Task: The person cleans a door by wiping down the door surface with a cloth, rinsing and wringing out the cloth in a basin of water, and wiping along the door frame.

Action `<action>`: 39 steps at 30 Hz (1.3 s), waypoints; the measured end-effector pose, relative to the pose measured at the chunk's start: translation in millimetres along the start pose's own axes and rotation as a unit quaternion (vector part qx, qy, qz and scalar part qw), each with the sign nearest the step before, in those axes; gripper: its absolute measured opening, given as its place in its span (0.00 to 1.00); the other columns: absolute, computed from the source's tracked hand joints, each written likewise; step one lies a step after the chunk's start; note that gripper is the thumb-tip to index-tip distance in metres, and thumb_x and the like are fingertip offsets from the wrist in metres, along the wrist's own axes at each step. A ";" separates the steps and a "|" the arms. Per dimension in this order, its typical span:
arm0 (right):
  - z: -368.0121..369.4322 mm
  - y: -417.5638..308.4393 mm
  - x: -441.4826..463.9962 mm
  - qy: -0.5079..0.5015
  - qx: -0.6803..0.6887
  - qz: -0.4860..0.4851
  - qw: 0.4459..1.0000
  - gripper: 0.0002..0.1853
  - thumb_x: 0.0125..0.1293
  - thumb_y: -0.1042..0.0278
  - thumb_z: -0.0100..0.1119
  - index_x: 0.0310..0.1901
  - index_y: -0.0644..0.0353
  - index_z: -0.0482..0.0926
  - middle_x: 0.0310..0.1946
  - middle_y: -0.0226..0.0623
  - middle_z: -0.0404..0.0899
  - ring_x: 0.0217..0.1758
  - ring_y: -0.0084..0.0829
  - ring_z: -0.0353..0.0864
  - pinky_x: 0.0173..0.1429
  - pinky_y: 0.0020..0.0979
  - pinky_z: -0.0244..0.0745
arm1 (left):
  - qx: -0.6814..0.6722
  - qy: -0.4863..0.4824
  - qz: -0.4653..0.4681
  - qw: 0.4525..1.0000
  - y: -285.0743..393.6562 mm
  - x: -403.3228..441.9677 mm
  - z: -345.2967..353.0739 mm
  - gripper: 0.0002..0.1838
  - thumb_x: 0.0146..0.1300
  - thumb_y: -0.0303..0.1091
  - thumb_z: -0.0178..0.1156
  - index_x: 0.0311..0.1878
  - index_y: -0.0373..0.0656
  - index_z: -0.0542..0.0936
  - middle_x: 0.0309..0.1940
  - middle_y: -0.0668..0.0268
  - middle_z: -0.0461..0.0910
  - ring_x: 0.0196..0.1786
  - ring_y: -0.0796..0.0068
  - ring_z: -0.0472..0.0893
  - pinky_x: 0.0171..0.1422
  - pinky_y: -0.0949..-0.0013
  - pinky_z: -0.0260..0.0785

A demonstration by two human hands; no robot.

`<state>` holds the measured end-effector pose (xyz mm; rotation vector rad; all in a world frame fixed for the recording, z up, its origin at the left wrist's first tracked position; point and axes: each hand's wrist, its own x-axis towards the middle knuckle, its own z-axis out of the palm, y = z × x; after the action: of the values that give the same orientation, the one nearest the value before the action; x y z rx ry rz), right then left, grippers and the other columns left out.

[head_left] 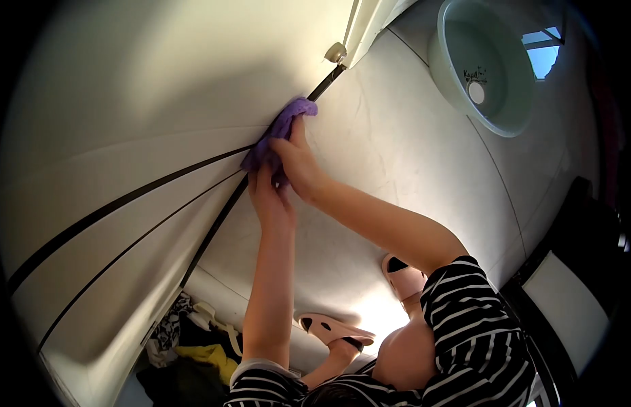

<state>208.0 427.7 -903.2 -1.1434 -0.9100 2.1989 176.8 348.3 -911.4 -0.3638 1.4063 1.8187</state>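
Pale floor [383, 142]. Purple cloth [285, 126], 11 o'clock: likely light, limp; best held by bunched middle. Left hand [273, 201], right hand [304, 167]: fingers clamped on it.

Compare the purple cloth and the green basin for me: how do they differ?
The purple cloth is soft and crumpled, while the green basin is stiff and round.
The cloth is much smaller than the basin.
The left hand and right hand are on the cloth; neither touches the basin.
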 end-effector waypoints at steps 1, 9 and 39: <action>7.0 6.1 -15.7 -0.017 -0.027 -0.006 0.999 0.26 0.61 0.74 0.47 0.61 0.61 0.52 0.47 0.39 0.68 0.48 0.30 0.68 0.52 0.27 0.69 | -0.003 -0.008 0.030 1.000 11.2 -24.1 -4.7 0.21 0.64 0.29 0.52 0.60 0.41 0.65 0.56 0.66 0.70 0.57 0.74 0.71 0.55 0.70 0.66; 37.7 -85.7 -100.3 -0.110 0.054 -0.124 0.985 0.33 0.61 0.77 0.55 0.63 0.58 0.47 0.52 0.39 0.63 0.55 0.28 0.66 0.57 0.33 0.67 | 0.063 -0.037 0.253 0.965 79.5 -118.4 10.1 0.24 0.62 0.34 0.58 0.59 0.35 0.65 0.55 0.60 0.71 0.57 0.68 0.73 0.63 0.64 0.66; 15.0 -60.3 -56.7 -0.128 0.057 0.044 0.989 0.17 0.63 0.72 0.44 0.54 0.64 0.64 0.46 0.35 0.71 0.49 0.25 0.69 0.56 0.27 0.66 | 0.133 -0.077 0.186 0.971 56.5 -82.2 7.4 0.31 0.57 0.30 0.61 0.63 0.36 0.61 0.60 0.58 0.66 0.60 0.66 0.70 0.65 0.63 0.64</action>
<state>232.4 423.6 -822.8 -0.8758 -0.8359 2.4764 190.5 317.4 -817.2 0.1883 1.6620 1.8668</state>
